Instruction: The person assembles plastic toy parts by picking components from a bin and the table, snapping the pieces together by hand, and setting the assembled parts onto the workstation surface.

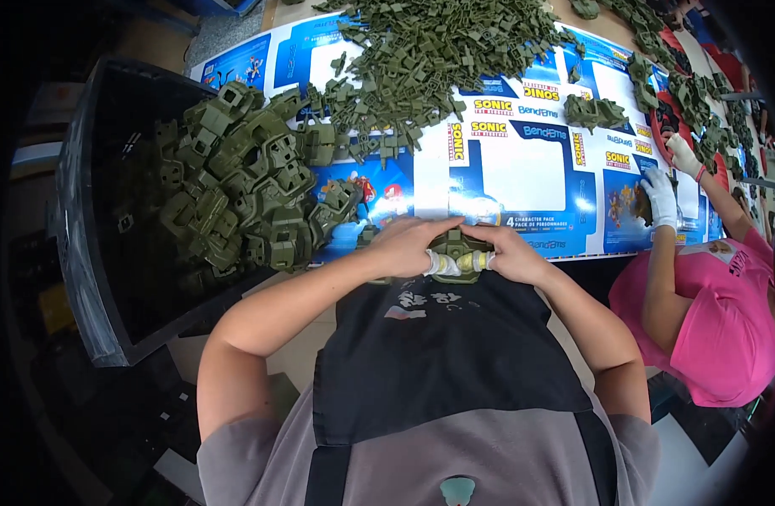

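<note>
From my remote seat, I see both hands meet at the near edge of the table, just above a black apron. The left hand and the right hand are curled and pressed toward each other, pinching a small olive-green plastic part between them; taped fingertips show beneath it. To the left, a black bin spills larger green pieces onto printed blue-and-white cardboard sheets covering the table. A heap of small green parts lies farther back. At right, a co-worker in pink works wearing white gloves.
</note>
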